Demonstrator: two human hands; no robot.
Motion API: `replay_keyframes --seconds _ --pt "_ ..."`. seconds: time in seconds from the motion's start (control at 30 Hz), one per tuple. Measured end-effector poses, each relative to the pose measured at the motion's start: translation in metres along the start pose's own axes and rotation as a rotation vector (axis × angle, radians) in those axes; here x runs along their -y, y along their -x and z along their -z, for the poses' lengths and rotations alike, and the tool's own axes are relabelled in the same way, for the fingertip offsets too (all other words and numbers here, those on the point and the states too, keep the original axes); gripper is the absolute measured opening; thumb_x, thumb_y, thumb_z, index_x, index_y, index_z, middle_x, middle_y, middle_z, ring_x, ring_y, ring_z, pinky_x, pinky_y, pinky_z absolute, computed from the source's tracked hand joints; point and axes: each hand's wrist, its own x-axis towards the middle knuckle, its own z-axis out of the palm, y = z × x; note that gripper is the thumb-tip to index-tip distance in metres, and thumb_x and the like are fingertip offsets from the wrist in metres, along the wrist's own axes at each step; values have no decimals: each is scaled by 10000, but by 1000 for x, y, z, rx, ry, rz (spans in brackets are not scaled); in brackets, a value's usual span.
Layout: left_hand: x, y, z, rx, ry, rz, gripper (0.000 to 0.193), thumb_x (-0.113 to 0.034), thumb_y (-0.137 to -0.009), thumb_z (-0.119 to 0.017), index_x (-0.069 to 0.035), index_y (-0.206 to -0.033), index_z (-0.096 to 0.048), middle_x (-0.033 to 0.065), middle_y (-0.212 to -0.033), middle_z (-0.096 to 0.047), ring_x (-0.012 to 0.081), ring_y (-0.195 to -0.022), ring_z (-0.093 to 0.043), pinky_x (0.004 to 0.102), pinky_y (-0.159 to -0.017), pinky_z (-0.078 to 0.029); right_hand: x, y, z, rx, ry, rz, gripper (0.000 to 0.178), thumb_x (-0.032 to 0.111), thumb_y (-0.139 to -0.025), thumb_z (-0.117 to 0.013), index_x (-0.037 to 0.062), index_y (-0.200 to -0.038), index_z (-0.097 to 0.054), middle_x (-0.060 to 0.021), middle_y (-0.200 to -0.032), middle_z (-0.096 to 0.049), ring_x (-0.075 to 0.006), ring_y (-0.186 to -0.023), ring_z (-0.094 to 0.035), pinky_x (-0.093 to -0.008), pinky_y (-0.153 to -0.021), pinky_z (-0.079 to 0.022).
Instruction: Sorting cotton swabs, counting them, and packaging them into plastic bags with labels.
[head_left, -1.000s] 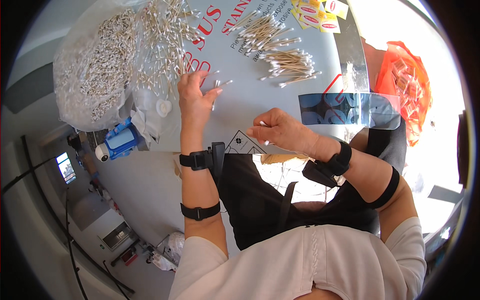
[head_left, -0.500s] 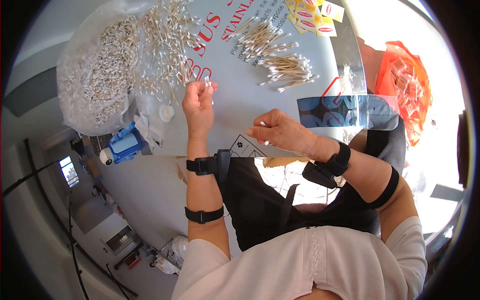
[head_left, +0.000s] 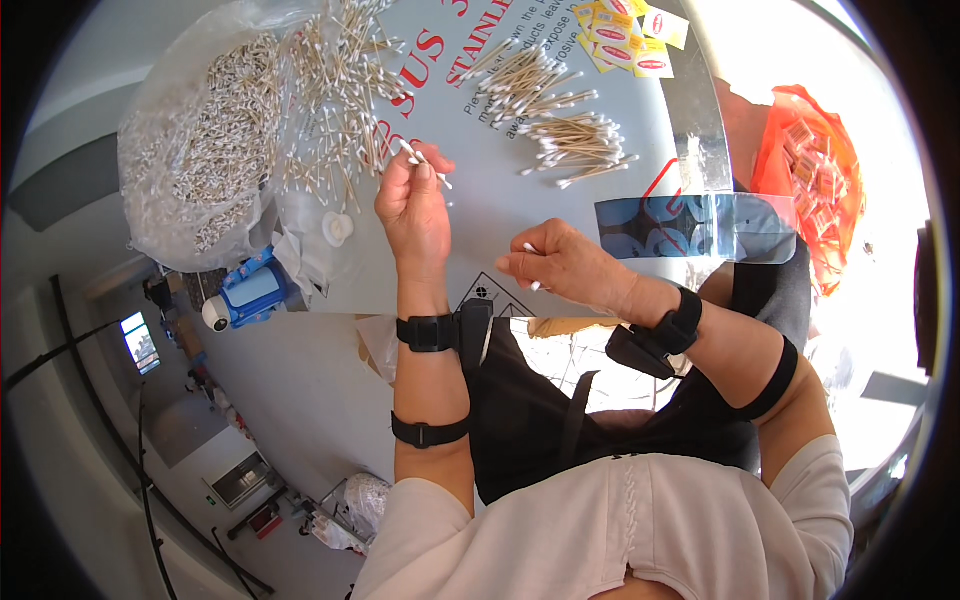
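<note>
My left hand is pinched on a few cotton swabs, their white tips poking out past the fingers. Right of it, lower down, my right hand is closed on cotton swabs too; white tips show on both sides of the thumb, and the fist hides the rest. Beyond my left hand lies a loose spread of cotton swabs on clear plastic. Two neater piles of swabs lie further right, an upper pile and a lower pile, both apart from my hands.
A big clear bag of swabs fills the left. Yellow-and-white labels lie at the far right of the grey table. Dark film strips cross its right edge, near an orange bag of small packs. A blue-and-white object sits lower left.
My left hand has shifted a little to the right, and the swabs in it now tilt and fan out. My right hand has barely moved and keeps its swabs.
</note>
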Motion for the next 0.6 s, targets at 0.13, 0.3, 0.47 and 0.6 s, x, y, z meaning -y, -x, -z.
replay_keyframes --seconds 0.13,0.3,0.47,0.6 --pt "-9 6 -9 87 -231 -91 101 -58 -918 -506 -32 -902 -602 61 -924 -596 177 -961 -540 345 -893 -414 -2 0 3 -31 -11 31 361 292 -864 -612 -33 -707 -615 -57 -553 -533 -110 -515 -493 -288 -498 -417" --pt "-18 12 -19 85 -229 -107 104 -81 -918 -520 -35 -889 -608 79 -949 -624 204 -999 -564 354 -902 -419 3 2 0 -15 -33 4 349 265 -900 -591 24 -649 -578 25 -552 -498 -37 -517 -406 -222 -475 -337" --pt "-18 10 -19 113 -162 -90 78 -79 -917 -518 -30 -920 -579 135 -970 -640 232 -983 -595 368 -903 -433 2 2 0 -8 -30 -8 344 273 -898 -594 26 -660 -586 28 -552 -499 -37 -517 -406 -220 -475 -338" --pt "-20 7 -21 -60 139 221 71 -63 -933 -475 -11 -948 -521 203 -976 -622 321 -1024 -588 431 -910 -459 2 2 1 -4 -6 -14 338 272 -900 -592 19 -676 -592 23 -561 -507 -40 -525 -417 -222 -485 -348"
